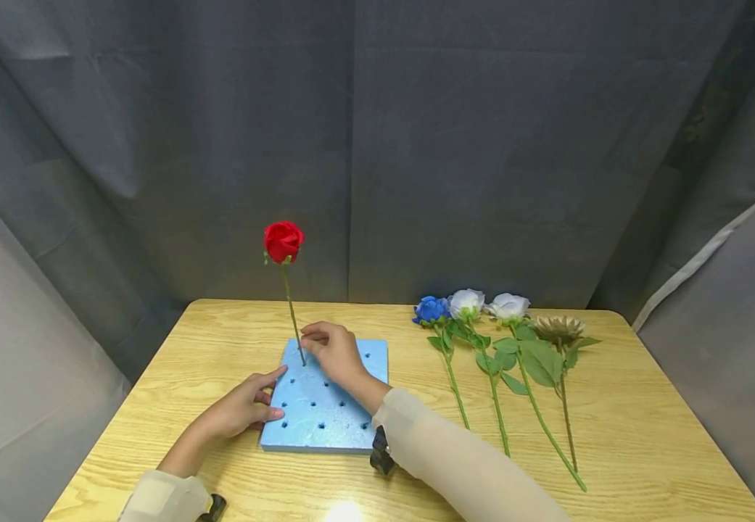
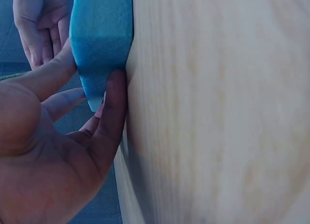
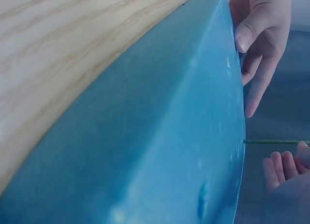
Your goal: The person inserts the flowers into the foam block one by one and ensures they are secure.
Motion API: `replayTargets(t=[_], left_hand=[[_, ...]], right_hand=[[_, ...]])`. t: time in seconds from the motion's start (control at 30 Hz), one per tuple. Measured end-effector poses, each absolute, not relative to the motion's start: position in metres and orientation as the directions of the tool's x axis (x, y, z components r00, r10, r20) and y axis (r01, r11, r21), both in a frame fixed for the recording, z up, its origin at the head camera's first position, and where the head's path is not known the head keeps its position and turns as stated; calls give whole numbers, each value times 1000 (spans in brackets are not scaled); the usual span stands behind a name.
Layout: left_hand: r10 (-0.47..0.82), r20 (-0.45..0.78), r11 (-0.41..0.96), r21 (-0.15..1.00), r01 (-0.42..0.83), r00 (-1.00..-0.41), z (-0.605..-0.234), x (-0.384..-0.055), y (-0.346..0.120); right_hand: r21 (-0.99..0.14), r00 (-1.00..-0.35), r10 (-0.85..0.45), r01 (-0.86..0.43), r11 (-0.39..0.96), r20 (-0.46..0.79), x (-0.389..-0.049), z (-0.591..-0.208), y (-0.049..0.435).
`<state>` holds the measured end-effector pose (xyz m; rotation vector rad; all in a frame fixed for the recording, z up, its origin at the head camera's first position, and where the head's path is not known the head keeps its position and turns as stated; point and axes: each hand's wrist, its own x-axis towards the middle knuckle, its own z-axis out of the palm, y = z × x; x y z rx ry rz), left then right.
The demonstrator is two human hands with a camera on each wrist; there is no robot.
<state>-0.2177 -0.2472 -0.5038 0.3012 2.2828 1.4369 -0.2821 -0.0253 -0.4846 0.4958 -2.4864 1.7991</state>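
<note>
A red rose (image 1: 283,241) with a long thin stem stands nearly upright, its lower end in a hole of the blue foam board (image 1: 344,437). My right hand (image 1: 334,354) reaches over the board and pinches the stem low down, thumb and fingertips at it. In the right wrist view the green stem (image 3: 271,141) meets the board's face just above that hand's curled fingers (image 3: 277,168). My left hand (image 1: 240,407) holds the board's left edge. Seen from the left wrist, its fingers (image 2: 114,100) lie along the side of the board (image 2: 104,52), close to the tabletop.
Right of the board lie a blue flower (image 1: 431,309), two white flowers (image 1: 466,304) (image 1: 508,307) and a brownish flower (image 1: 558,328), stems toward the front. The wooden table (image 1: 645,435) ends at a grey curtain (image 1: 481,145). Several rows of holes mark the board.
</note>
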Motion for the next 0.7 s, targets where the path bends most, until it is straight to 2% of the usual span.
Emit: replayTargets(t=[0.7], left_hand=[[382, -234, 448, 893, -43, -894, -503, -217, -247]], right_hand=[[-914, -946, -260, -271, 303, 194, -274, -481, 14]])
